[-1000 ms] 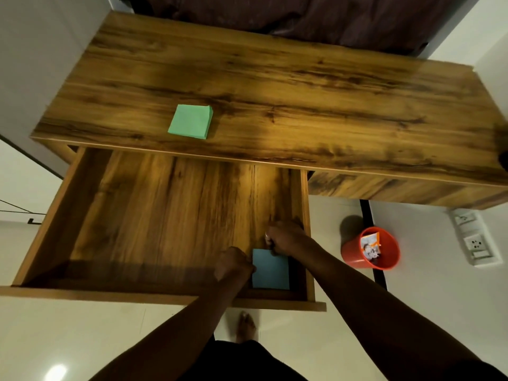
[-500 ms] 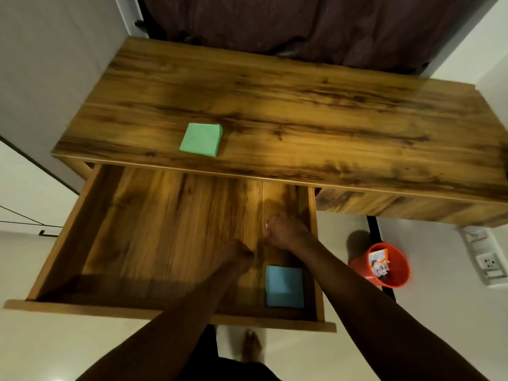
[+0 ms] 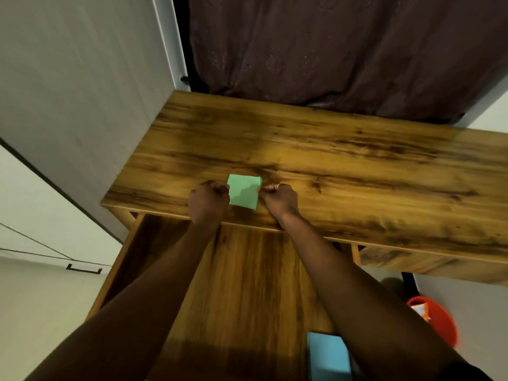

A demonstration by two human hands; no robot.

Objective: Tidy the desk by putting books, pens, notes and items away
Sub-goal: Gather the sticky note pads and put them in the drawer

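Both arms are out over the open drawer (image 3: 244,284) and up onto the desk (image 3: 343,160). My left hand (image 3: 208,200) sits at the left edge of the green note pad (image 3: 244,194) with its fingers curled in against it. My right hand (image 3: 280,200) is at the right edge, fingertips curled and pinching that side, with a ring (image 3: 278,185) showing on one finger. So both grips are closed on the pad, one from each side. The pad lies on the desktop close to the near edge, just above the drawer. Down in the drawer's near right corner lies the blue note pad (image 3: 328,356), partly hidden under my right forearm. On the floor to the right stands an orange bin (image 3: 442,323), blurred, with something pale inside. Beyond the far edge of the desk hangs a dark curtain (image 3: 330,50).
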